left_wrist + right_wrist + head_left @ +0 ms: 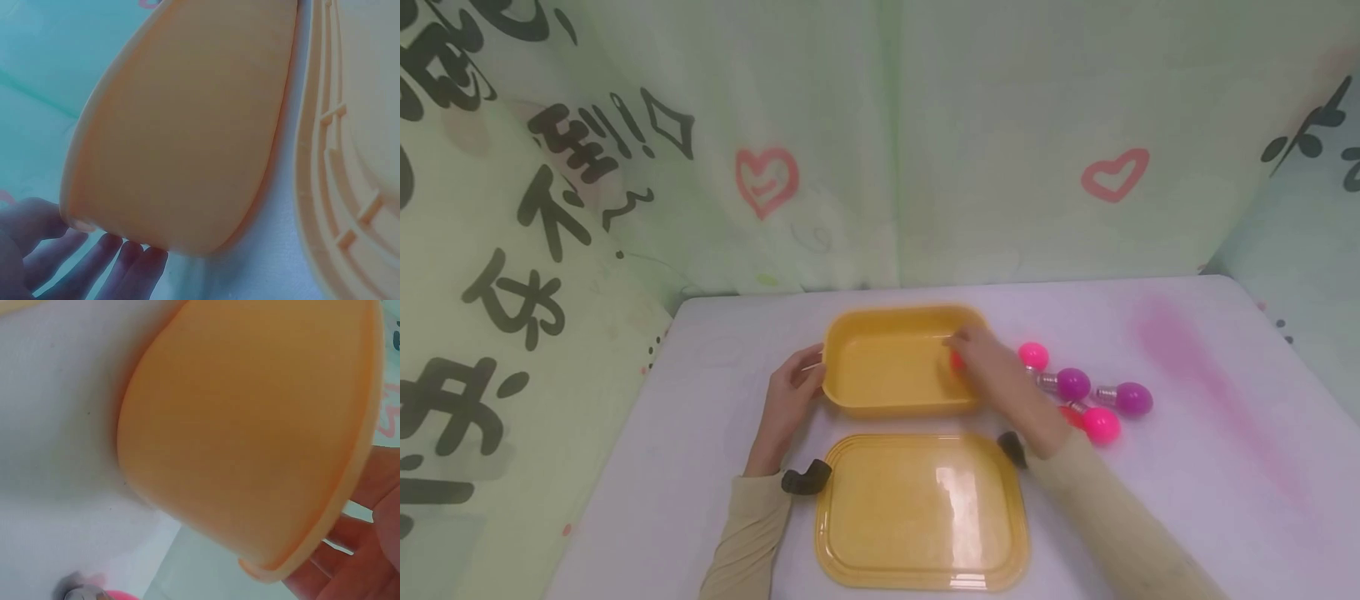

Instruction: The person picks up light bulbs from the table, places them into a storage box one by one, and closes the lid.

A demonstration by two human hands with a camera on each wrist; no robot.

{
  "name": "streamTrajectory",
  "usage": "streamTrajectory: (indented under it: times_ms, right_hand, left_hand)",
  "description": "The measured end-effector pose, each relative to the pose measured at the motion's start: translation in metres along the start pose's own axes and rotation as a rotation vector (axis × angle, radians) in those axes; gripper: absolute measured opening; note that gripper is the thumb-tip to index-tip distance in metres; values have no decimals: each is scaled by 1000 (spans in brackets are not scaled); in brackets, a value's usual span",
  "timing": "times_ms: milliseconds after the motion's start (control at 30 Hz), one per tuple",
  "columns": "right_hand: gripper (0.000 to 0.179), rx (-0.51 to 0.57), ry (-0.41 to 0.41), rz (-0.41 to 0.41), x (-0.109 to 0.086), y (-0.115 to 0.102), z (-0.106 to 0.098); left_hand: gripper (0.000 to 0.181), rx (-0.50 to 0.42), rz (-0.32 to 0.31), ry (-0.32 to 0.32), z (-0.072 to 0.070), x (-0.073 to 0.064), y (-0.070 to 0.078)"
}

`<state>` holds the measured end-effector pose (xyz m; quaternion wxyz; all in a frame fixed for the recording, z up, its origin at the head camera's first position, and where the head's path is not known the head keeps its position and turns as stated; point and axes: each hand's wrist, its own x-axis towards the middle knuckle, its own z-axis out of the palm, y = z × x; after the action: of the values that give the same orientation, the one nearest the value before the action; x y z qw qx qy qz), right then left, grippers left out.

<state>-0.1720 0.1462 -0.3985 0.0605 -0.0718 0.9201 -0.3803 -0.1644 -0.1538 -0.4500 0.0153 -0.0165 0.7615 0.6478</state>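
Observation:
A yellow plastic box (895, 408) stands open on the table. My left hand (790, 392) is at its left end; in the left wrist view the fingers (100, 250) touch the outer end wall and rim. Reaching over the right rim, my right hand (988, 362) holds a red light bulb (957, 361) low inside the box, mostly covered by the hand. In the right wrist view the box wall (244, 437) hides the bulb and fingertips. Right of the box lie pink bulbs (1102, 425), purple bulbs (1072, 384) and a partly hidden red bulb (1072, 417).
A yellow lid (921, 512) lies flat in front of the box, between my forearms. Black wrist-camera mounts (807, 478) sit at both cuffs. Beyond the white-covered table (1210, 467) hangs a pale green curtain (940, 167) with drawn hearts.

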Motion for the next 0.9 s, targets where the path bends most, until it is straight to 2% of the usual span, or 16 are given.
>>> streamTrajectory:
  times_ms: [67,167,233,267,500,733,900]
  right_hand:
    - [23,-97,21,-107,-1,1,-2]
    - [31,-250,56,-248,-2,3,-5]
    - [35,-337,76,-317,-3,4,-7]
    - [35,-351,76,-324,-3,4,-9]
    - [29,-316,61,-262,-6,7,-16]
    - [33,-321,76,-188,-11,12,-27]
    - [35,-350,82,-189,-14,15,-34]
  left_hand:
    - [41,7,-4,2,0,0,0]
    - [41,12,-7,5,0,0,-1]
    - [42,13,-9,6,0,1,-1]
    - [42,14,-9,7,1,1,-1]
    - [43,5,-13,4,1,2,1]
    - [43,13,-37,-6,2,-2,14]
    - [42,-2,-22,-6,1,-1,8]
